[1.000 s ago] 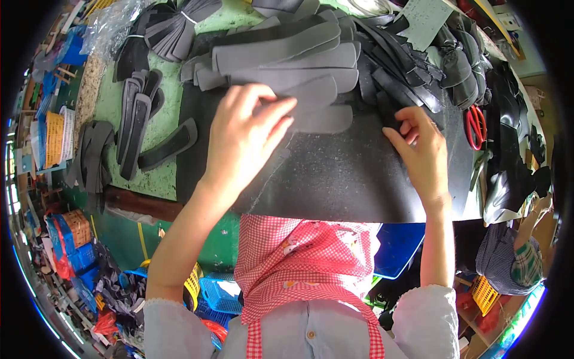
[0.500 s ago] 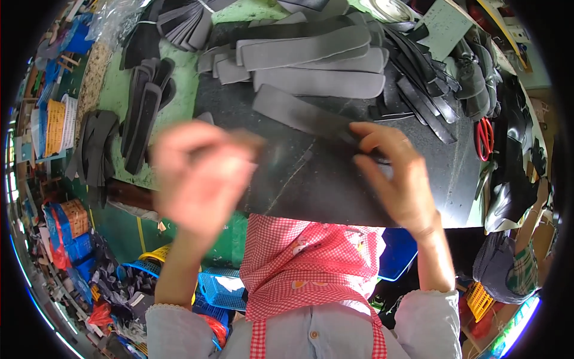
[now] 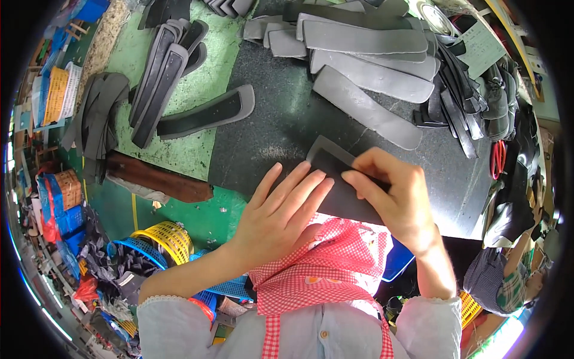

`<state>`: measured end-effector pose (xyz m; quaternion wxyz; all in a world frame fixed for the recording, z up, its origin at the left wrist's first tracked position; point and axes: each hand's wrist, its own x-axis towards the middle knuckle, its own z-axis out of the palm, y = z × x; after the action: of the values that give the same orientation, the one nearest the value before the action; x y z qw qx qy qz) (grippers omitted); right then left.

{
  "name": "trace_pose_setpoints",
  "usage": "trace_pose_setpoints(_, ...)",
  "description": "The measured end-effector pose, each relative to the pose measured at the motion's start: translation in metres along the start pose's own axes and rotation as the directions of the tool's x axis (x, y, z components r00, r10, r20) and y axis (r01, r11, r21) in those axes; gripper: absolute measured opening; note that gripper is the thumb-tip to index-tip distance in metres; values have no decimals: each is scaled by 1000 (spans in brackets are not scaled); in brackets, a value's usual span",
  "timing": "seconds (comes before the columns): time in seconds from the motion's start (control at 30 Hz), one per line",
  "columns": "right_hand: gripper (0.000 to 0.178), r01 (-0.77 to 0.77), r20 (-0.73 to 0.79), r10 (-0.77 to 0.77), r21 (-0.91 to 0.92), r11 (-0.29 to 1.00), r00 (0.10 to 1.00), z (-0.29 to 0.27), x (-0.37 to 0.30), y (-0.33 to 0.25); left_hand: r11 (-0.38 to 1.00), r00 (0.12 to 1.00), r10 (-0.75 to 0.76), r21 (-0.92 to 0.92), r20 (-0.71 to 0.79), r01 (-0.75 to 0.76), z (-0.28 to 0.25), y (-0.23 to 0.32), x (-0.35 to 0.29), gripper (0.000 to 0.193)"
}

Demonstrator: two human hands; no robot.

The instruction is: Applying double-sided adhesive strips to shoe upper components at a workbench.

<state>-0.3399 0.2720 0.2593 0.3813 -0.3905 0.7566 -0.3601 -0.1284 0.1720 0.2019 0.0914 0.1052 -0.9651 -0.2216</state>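
At the front of the dark work board (image 3: 263, 125), my right hand (image 3: 397, 194) pinches a black strip between thumb and fingers. Beneath that hand is a grey strip (image 3: 329, 148), its paler border showing along the far edge. My left hand (image 3: 284, 212) is held flat with fingers outstretched, the tips by the near left edge of the strip; whether they press on it I cannot tell. Beyond my right hand lies a loose plain grey strip (image 3: 368, 107). To the left, one grey strip with a black layer on it (image 3: 209, 113) rests across the board's edge.
A pile of grey strips (image 3: 365, 39) covers the board's far side, with thin black strips (image 3: 457, 110) to its right. Layered strips (image 3: 161, 78) and dark grey strips (image 3: 98, 113) lie at left. Red-handled scissors (image 3: 497, 158) sit at right. Baskets (image 3: 167, 239) stand below the table.
My left hand has come from the left to the front middle and flattened out. My right hand has closed into a pinch on the black strip. The whole view has shifted.
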Motion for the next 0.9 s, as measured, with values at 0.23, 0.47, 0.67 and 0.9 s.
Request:
trace_pose_setpoints(0.23, 18, -42, -75, 31, -146, 988, 997, 11, 10, 1, 998, 1000, 25, 56, -9, -25, -3, -1, 2, 59)
trace_pose_setpoints(0.47, 18, 51, -133, -91, -282, 958, 987, 8, 1, 2, 997, 997, 75, -24, -26, -75, -6, -7, 22, 66)
trace_pose_setpoints(0.67, 19, -323, -136, 316, -34, 946, 939, -48, -46, 17, 987, 997, 66, 149, -31, -61, -6, -2, 25, 68)
trace_pose_setpoints(0.9, 25, -390, -106, 397, 80, 917, 912, -51, -54, 42, 970, 995, 89, 232, -36, -78, -6, -2, 31, 64)
